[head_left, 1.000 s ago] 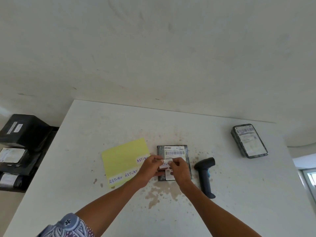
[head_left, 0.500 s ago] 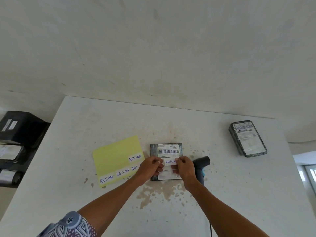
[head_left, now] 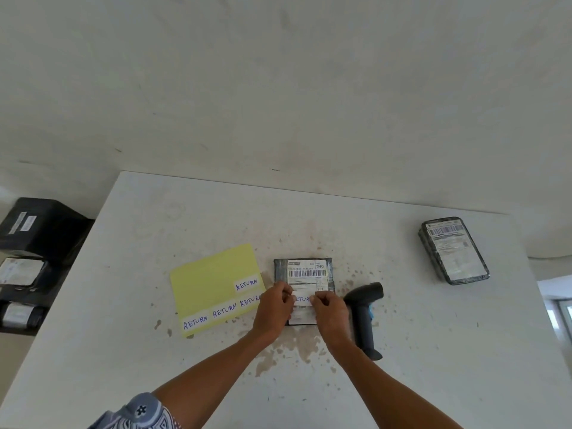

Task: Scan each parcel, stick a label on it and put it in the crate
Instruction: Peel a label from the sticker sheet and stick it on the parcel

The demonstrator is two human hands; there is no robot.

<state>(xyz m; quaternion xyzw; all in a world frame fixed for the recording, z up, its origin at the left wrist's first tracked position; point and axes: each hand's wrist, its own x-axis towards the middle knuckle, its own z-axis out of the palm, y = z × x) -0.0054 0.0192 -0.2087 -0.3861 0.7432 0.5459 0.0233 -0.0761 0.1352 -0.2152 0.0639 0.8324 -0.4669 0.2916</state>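
The parcel (head_left: 305, 274) lies flat in the middle of the white, spotty bench (head_left: 185, 218), right in front of the person. It is a thin box shape wrapped in dark, shiny plastic, with a white paper slip on top. Its long side runs away from the person, and the end with the barcode is the far end. The left hand (head_left: 274, 308) and the right hand (head_left: 331, 311) hold a small white label (head_left: 301, 299) over the middle of the parcel. The fingers (head_left: 286, 289) of each hand pinch one end of it. The label is a short strip that lies from left to right, across the parcel, with blue handwriting on it. I cannot tell if it is stuck down yet. Just left of the parcel is a smooth yellow sheet (head_left: 210, 277) with more RETURN labels along its near edge. Just right of the parcel a dark scanner (head_left: 363, 317), shaped like a toy gun, lies on its side with its handle toward the person. A second wrapped parcel (head_left: 453, 252) lies well apart at the far right, turned a little. A dark crate (head_left: 43, 230) with wrapped parcels sits down beside the bench on the left
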